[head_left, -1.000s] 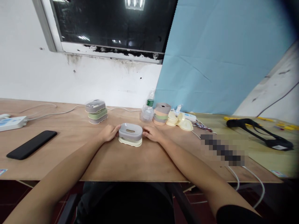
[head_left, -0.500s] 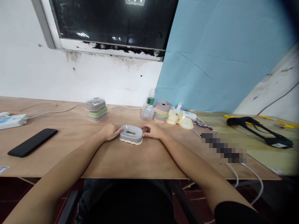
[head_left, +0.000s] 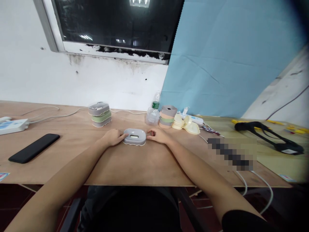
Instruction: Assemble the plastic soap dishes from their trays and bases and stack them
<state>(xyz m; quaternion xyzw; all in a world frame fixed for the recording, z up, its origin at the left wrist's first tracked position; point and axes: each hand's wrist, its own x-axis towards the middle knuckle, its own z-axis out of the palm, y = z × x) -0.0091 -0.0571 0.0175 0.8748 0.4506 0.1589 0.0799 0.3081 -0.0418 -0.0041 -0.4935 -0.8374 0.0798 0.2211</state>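
Note:
A grey soap dish (head_left: 139, 140), oval with a slot in its middle and a pale wavy lower edge, lies on the wooden table in front of me. My left hand (head_left: 113, 137) holds its left end, with the thumb over the rim. At the opposite end, the curled fingers of my right hand (head_left: 158, 135) meet the rim; some fingertips are hidden. Behind to the left stands a stack of similar dishes (head_left: 100, 115), grey and green, with a clear cover on top.
A clear bottle (head_left: 152, 115) stands behind, beside a stack of coloured oval rings (head_left: 166, 116) and cream pieces (head_left: 192, 127). A black phone (head_left: 35, 148) lies left, near a white power strip (head_left: 14, 126). A black strap-like frame (head_left: 269, 137) lies far right.
The grey soap dish has levelled and shifted slightly left and away from me. Its slot now shows something pale inside. Both hands stay at its ends.

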